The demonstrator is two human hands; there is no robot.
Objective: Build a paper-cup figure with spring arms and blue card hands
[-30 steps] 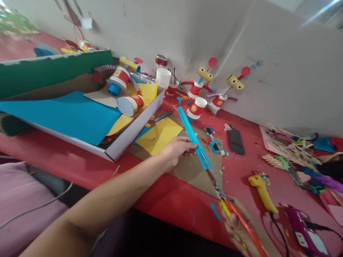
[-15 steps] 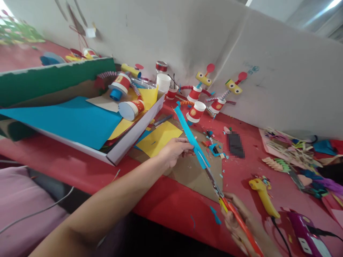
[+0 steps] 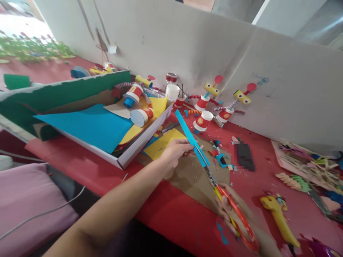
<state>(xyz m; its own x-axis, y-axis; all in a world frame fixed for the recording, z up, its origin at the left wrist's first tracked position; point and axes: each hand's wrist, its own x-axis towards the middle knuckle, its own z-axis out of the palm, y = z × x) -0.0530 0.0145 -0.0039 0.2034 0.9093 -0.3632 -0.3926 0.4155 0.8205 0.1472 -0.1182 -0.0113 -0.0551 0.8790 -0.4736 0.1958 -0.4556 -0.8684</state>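
Note:
Between the thumb and fingers of my left hand (image 3: 178,151) is a long, narrow blue paper strip (image 3: 184,125), slanting up and to the left. My right hand (image 3: 233,210) grips scissors (image 3: 227,196) with red and yellow handles. Their blades lie along the near end of the strip, just below my left fingers. Under both hands lies a brown cardboard sheet (image 3: 197,182), with a yellow paper sheet (image 3: 163,142) at its left.
A white box (image 3: 146,137) with blue paper and cup figures stands left. Cup figures (image 3: 203,120) stand by the wall. At right lie a yellow glue gun (image 3: 280,217), a blurred dark object (image 3: 245,156) and craft sticks (image 3: 302,153).
The view has shifted left, so the box and figures appear further right. The scissors' handles have spread apart, and the blades still lie at the strip's near end. My left hand keeps its hold.

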